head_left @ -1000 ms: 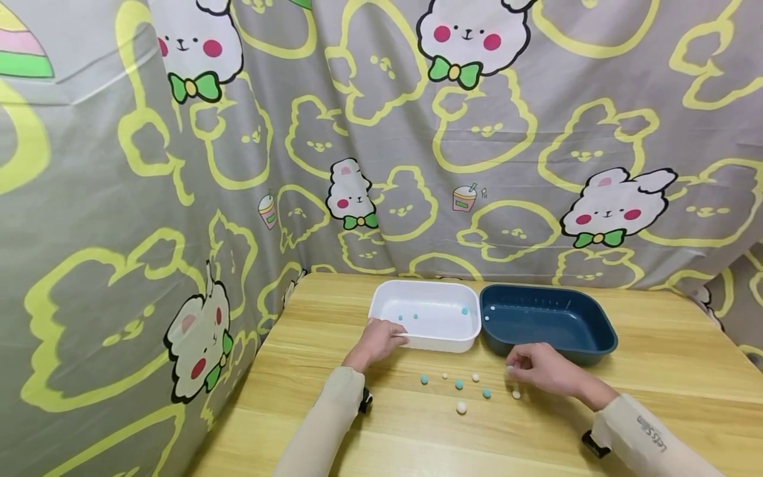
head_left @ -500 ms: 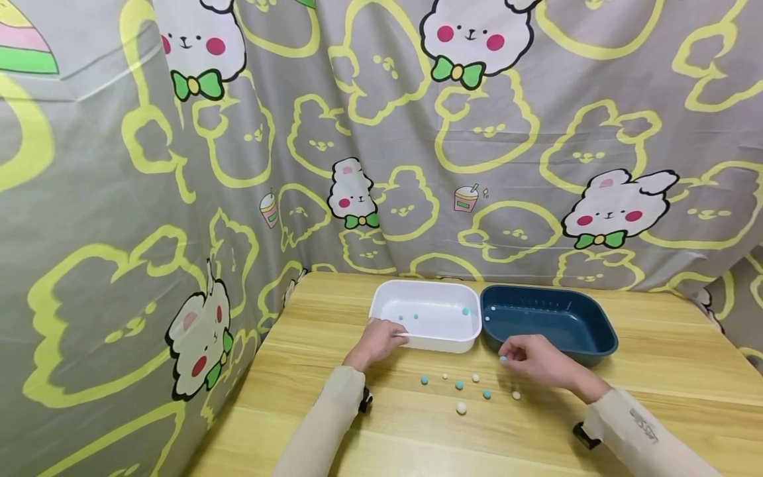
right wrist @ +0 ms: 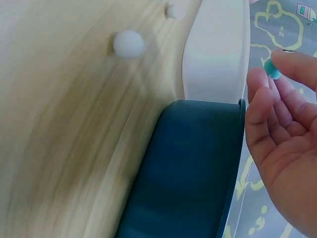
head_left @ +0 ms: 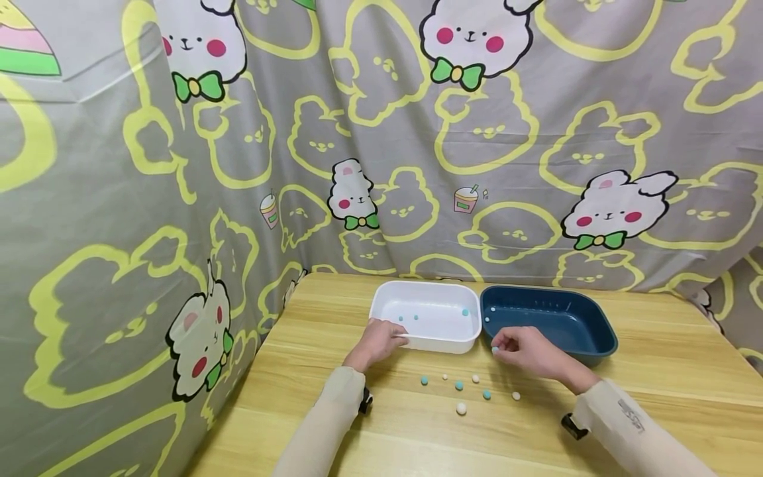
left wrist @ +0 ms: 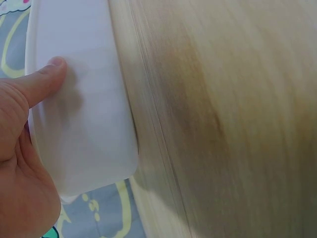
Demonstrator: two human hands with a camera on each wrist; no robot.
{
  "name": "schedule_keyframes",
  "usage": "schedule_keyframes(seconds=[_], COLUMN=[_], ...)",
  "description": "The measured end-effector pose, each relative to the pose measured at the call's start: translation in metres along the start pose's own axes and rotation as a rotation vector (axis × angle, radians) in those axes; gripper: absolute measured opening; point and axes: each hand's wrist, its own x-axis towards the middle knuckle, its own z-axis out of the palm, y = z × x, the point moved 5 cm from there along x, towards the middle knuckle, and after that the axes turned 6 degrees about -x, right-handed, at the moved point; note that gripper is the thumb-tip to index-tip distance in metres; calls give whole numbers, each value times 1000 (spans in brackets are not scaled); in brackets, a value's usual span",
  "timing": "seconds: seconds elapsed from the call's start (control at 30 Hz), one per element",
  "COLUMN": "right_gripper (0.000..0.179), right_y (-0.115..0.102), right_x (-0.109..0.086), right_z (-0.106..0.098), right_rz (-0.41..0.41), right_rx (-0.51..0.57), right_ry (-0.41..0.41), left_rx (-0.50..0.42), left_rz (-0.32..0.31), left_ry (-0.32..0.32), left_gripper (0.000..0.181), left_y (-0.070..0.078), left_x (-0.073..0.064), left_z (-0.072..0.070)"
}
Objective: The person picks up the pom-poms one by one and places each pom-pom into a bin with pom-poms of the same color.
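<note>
Head view: steadying the white tub (head_left: 444, 344) at its near-left rim with the gripping left hand (head_left: 377, 340); pinching a blue ball (head_left: 495, 350) in the right hand (head_left: 529, 351), bringing it closer to the white tub's near-right corner than a second ago, in front of the dark tub (head_left: 554, 324); probably being mid-carry; leaving seven loose balls (head_left: 459, 385) before the white tub.

Left wrist view: pressing the thumb to the white tub's outer wall, hiding the fingertips.

Right wrist view: holding the blue ball against the thumb tip.
</note>
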Motion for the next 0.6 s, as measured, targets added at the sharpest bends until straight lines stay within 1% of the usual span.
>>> schedule_keyframes(seconds=[0.13,0.27,0.4,0.6], right_gripper=[6,6,7,8], right_y=[0,0,-1,-7], right_x=[3,7,11,21], right_z=[0,2,4,5], right_rz=[3,30,38,65], right_rx=[4,8,17,43], right_ry=[9,-1,-4,-3], left_rx=[15,11,7,6], left_rz=[13,9,8,8], left_ry=[7,5,8,-3], left_gripper=[12,12,12,13], left_y=[2,2,1,2], left_x=[0,0,0,0], left_z=[-1,0,0,0])
